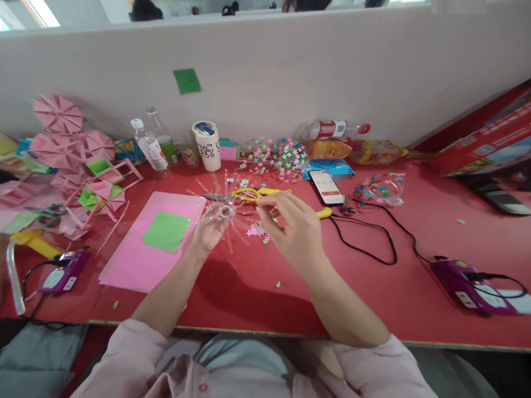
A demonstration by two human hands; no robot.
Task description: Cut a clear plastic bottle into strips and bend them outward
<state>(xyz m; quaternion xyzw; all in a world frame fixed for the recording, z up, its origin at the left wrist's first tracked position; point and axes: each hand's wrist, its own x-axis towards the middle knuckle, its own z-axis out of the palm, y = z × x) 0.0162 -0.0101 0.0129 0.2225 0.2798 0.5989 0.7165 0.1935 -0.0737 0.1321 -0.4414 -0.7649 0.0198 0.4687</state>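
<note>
My left hand [211,228] is closed around a clear plastic bottle neck [225,211], whose cut strips fan out on all sides over the table. To its right, my right hand [292,226] is raised with thumb and fingertips brought together in a pinch; whatever is between them is too small to name. Yellow-handled scissors [246,194] lie behind the strips, partly covered by them. A small heap of pink and green paper stars [258,231] lies below, between my hands. Behind my right hand a yellow tool handle [324,213] shows in part.
Pink sheets [133,243] with a green square [166,231] lie at left, near folded pink paper shapes [70,149]. A cup [207,146], bottles [150,145] and star-filled clear plastic [286,157] line the wall. A phone [327,187], cables and a purple box [473,284] are at right.
</note>
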